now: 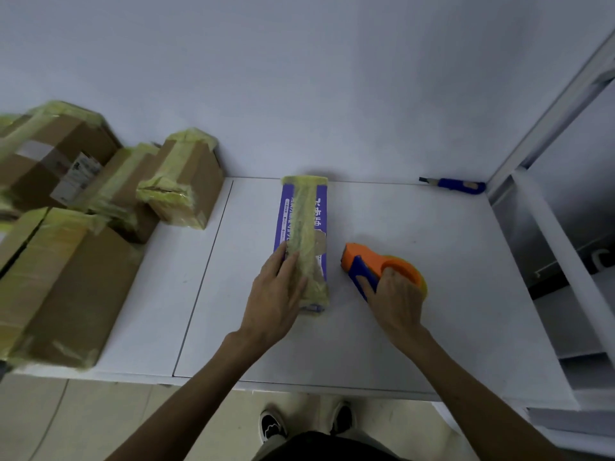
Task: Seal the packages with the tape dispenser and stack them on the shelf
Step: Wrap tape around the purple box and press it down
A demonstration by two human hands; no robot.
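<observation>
Two grips in view, both over the white table (432,311). Left grip (276,294) is open: fingers straight, laid flat on the near end of the purple box (301,214), over its yellow tape strip. Thumb is on the box's left side. Right grip (396,297) is closed on the dispenser (362,261), fingers curled over the roll, thumb along the blue handle.

Box lies flat mid-table with its long axis running from near to far, and its far end reaches the table's far edge. Wrinkled yellow tape runs the full length of its top and wraps over both ends. White lettering on the purple face, too small to read.

Dispenser is orange and blue and sits on the table just right of the box's near end, not touching it, orange nose pointing to the far left.

Four cartons (186,184) with yellow tape crowd the table's left edge, close together; the largest is at the near left corner.

Blue knife (459,186) lies at the far right corner. White metal shelf (545,234) stands against the table's right edge. Shoes (273,427) are on the floor below the near edge.
</observation>
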